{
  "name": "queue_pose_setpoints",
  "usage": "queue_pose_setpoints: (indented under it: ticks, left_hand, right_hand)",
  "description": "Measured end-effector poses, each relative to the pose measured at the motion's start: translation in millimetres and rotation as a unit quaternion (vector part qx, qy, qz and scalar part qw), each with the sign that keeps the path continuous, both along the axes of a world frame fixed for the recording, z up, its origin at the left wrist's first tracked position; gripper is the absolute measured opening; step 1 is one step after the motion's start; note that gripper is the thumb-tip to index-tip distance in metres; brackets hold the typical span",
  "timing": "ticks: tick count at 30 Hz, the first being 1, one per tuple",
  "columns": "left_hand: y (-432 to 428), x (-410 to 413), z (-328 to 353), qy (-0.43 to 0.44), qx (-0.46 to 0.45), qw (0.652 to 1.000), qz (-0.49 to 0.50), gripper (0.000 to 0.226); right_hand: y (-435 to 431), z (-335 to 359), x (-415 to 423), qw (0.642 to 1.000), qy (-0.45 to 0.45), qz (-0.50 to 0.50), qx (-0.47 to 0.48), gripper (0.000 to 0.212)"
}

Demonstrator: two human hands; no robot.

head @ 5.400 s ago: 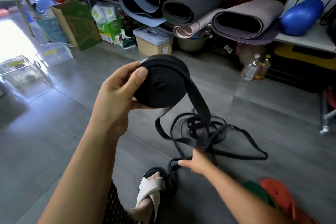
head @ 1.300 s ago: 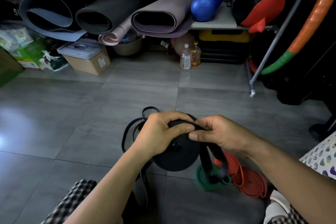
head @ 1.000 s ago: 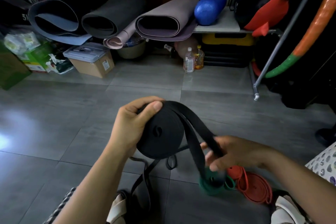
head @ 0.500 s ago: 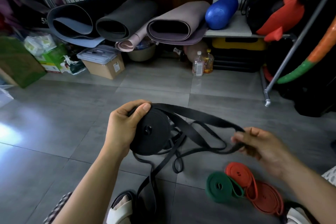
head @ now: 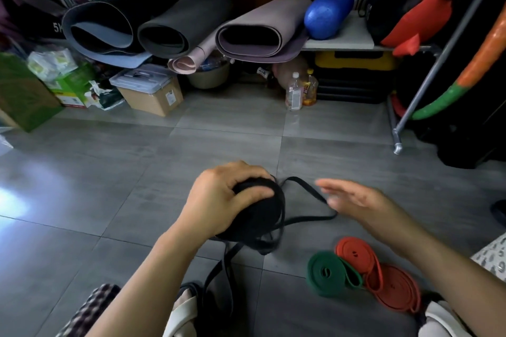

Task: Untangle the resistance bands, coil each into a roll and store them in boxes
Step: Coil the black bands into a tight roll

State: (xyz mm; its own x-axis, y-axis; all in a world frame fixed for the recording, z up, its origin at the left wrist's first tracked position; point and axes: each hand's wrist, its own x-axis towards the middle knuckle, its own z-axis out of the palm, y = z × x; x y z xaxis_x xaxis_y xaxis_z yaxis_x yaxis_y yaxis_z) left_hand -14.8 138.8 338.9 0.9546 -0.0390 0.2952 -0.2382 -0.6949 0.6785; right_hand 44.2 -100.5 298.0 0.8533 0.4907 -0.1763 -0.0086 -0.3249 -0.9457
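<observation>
One black roll (head: 264, 223) is gripped by the left hand (head: 219, 200), likely to keep turns tight; the right hand (head: 358, 201) is held open beside the loose tail (head: 309, 219).

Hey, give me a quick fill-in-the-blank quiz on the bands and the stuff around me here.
The left hand grips the ___ coil.
The green roll and red roll lie on the ___.
The blue roller rests on a white ___.
Missing words: black; floor; shelf.
</observation>
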Motion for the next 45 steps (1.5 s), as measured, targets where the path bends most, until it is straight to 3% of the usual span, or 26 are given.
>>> queue_pose_setpoints:
  ticks: [3, 5, 7, 9, 13, 17, 21, 24, 30, 34, 37, 39, 42, 45]
  left_hand:
    - [-12, -2, -3, -0.007, 0.015, 0.999, -0.05, 0.034]
    - [-14, -3, -4, -0.02, -0.036, 0.997, -0.058, 0.029]
    - [-13, -3, -4, -0.029, -0.104, 0.994, -0.023, 0.02]
    - [-13, -2, -5, -0.017, -0.196, 0.98, 0.041, 0.009]
    - [-25, 1, -12, -0.008, -0.336, 0.928, 0.158, 0.015]
    - [-45, 6, -19, 0.002, -0.474, 0.842, 0.259, 0.007]
    - [-61, 9, -29, 0.027, -0.572, 0.752, 0.326, 0.013]
    - [-71, 7, -33, 0.036, -0.594, 0.723, 0.35, 0.02]
    - [-71, 2, -43, 0.058, -0.594, 0.735, 0.32, 0.017]
    - [-54, 1, -46, 0.167, -0.544, 0.79, 0.228, 0.02]
    - [-40, 1, -39, 0.262, -0.458, 0.84, 0.129, 0.021]
    - [-45, 0, -40, 0.28, -0.416, 0.86, 0.095, 0.022]
    - [-58, -2, -47, 0.226, -0.449, 0.852, 0.147, 0.025]
    - [-69, -3, -61, 0.173, -0.491, 0.821, 0.234, 0.028]
  right_hand:
    - [30, 18, -12, 0.993, -0.037, 0.09, 0.059, 0.048]
    - [45, 17, -20, 0.986, -0.014, 0.123, 0.111, 0.038]
    - [52, 11, -23, 0.984, 0.001, 0.09, 0.153, 0.025]
    - [54, 8, -23, 0.983, 0.016, 0.048, 0.178, 0.026]
    - [58, 0, -28, 0.965, 0.093, -0.008, 0.245, 0.031]
    - [70, -12, -36, 0.888, 0.241, -0.09, 0.38, 0.032]
    - [84, -19, -42, 0.876, 0.201, -0.19, 0.396, 0.027]
    - [82, -22, -40, 0.9, 0.155, -0.23, 0.336, 0.022]
    - [76, -25, -40, 0.948, 0.075, -0.21, 0.227, 0.02]
    - [53, -18, -19, 0.964, 0.109, -0.159, 0.185, 0.017]
    - [38, -9, -15, 0.979, 0.136, -0.043, 0.143, 0.015]
    - [36, -9, -19, 0.985, 0.128, -0.014, 0.117, 0.015]
    - [35, -16, -24, 0.984, 0.11, -0.061, 0.126, 0.019]
    - [40, -28, -31, 0.953, 0.17, -0.133, 0.212, 0.023]
